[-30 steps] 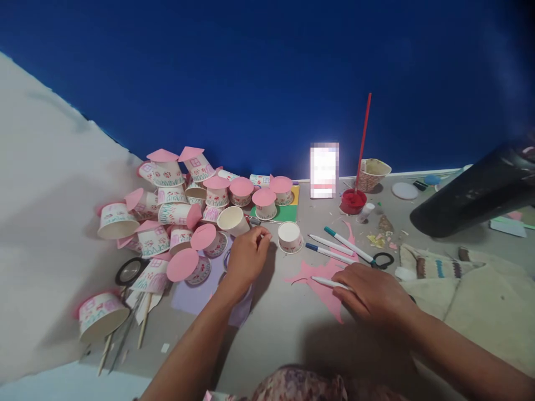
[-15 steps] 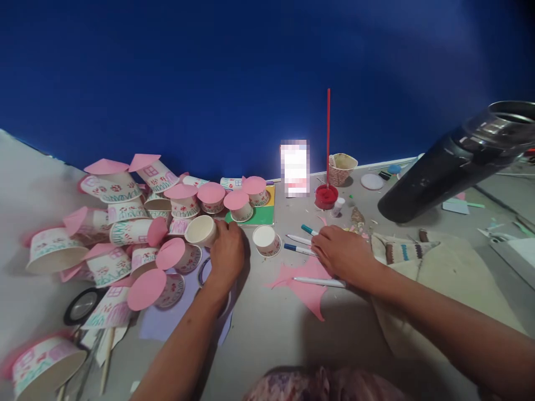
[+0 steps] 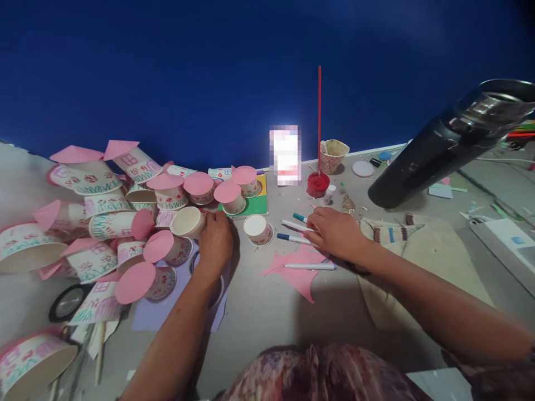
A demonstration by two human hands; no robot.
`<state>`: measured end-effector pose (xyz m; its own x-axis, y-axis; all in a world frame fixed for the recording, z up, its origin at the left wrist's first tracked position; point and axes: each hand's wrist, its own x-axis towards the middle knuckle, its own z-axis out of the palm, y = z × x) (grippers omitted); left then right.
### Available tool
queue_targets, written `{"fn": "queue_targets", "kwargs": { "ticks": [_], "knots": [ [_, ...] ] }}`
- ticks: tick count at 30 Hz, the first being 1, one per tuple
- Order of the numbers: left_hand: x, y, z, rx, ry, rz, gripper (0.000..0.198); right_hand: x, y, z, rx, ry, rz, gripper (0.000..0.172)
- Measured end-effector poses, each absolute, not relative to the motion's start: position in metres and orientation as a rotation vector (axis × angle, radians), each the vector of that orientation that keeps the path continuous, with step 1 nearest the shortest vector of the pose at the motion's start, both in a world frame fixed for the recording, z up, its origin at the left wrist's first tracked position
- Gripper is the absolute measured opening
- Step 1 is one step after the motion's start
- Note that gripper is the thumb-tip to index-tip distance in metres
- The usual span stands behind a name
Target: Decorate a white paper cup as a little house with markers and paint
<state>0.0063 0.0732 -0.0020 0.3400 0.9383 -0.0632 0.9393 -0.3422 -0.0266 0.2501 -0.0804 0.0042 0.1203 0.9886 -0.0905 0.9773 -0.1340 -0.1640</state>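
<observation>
My left hand [image 3: 215, 245] is closed at the right side of a plain-mouthed paper cup [image 3: 188, 223], which tilts with its opening up; the fingertips are partly hidden. My right hand [image 3: 336, 233] lies palm down, fingers a little apart, over the ends of a teal-capped marker [image 3: 300, 218], a white marker [image 3: 290, 224] and a blue-capped marker [image 3: 288, 238]. Between the hands an upside-down paper cup [image 3: 258, 229] stands on the table. Nearer me, another white marker [image 3: 307, 267] rests across a cut pink paper scrap [image 3: 292, 259].
Decorated cups with pink paper roofs [image 3: 198, 186] crowd the left. At the back are a bright phone [image 3: 285, 156], a red pot [image 3: 317, 185] with a tall stick and a patterned cup [image 3: 333, 156]. A dark flask [image 3: 430, 150] and a cloth pouch [image 3: 426, 289] occupy the right.
The whole view has shifted, so things appear a little further left and higher. Both hands stay at nearly the same places relative to the cup and the markers.
</observation>
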Motion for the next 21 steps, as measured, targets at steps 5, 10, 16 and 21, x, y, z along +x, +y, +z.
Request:
{"fn": "queue_targets", "kwargs": {
  "ticks": [5, 10, 16, 21],
  "knots": [
    [-0.003, 0.07, -0.006, 2.524, 1.703, -0.011, 0.027, 0.264, -0.09, 0.015, -2.226, -1.784, 0.239, 0.018],
    [-0.022, 0.062, 0.003, 2.456, 1.598, 0.129, 0.021, 0.258, -0.105, 0.02, -2.07, -1.608, 0.464, 0.021],
    [-0.049, 0.021, 0.03, 1.944, 1.171, 0.486, 0.029, 0.231, -0.114, 0.036, -1.782, -1.731, 0.546, 0.024],
    [-0.044, -0.003, 0.044, 1.791, 1.056, 0.498, 0.027, 0.216, -0.111, 0.047, -1.752, -1.887, 0.484, 0.029]
  ]
}}
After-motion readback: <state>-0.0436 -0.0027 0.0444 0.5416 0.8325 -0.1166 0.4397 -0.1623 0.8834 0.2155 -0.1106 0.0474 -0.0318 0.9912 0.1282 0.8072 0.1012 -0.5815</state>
